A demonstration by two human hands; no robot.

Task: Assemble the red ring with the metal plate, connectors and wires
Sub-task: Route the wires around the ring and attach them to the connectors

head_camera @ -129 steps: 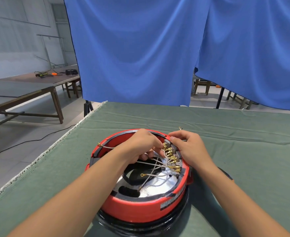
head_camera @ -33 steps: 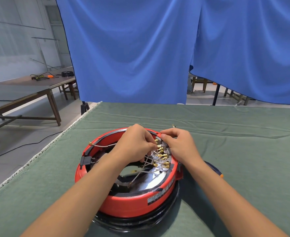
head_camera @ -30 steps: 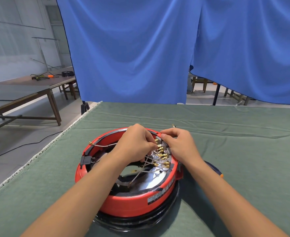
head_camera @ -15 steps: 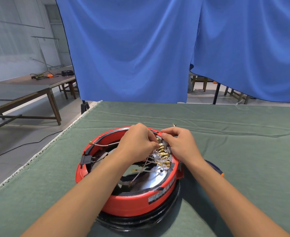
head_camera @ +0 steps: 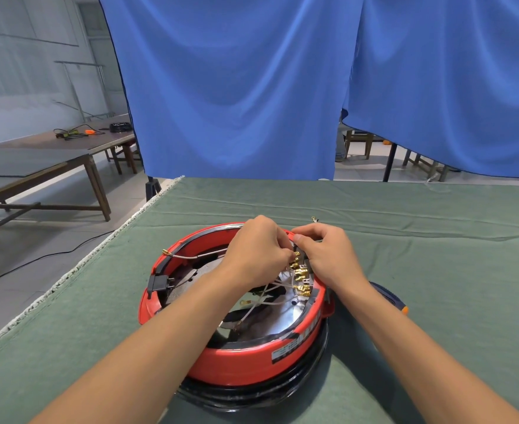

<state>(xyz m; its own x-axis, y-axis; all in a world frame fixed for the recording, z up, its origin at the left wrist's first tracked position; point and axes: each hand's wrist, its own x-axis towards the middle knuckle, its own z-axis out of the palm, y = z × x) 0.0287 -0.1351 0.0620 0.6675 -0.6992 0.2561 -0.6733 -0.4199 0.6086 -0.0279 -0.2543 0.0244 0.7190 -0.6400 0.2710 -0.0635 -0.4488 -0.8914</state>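
A: What do I have on the green cloth-covered table (head_camera: pixel 420 270)?

B: I see the round red plastic ring (head_camera: pixel 237 359) near the table's front edge, sitting on a black round base (head_camera: pixel 252 399). A shiny metal plate (head_camera: pixel 270 325) lies inside the ring.

A: And my left arm?

B: It reaches in from the lower left, across the ring's near rim. My left hand (head_camera: pixel 259 252) is over the ring's far side, fingers curled tight, tips pinched at the top of a row of brass connectors (head_camera: pixel 299 275) on the ring's inner right wall. I cannot tell which piece they hold.

A: The wires?

B: White wires (head_camera: pixel 270 296) fan from the connectors down over the plate; one runs left along the ring's far inner wall.

A: My right hand?

B: My right hand (head_camera: pixel 328 258) comes from the lower right, resting on the ring's right rim, fingers curled, thumb and forefinger pinching at the same spot, just beside the left fingertips.
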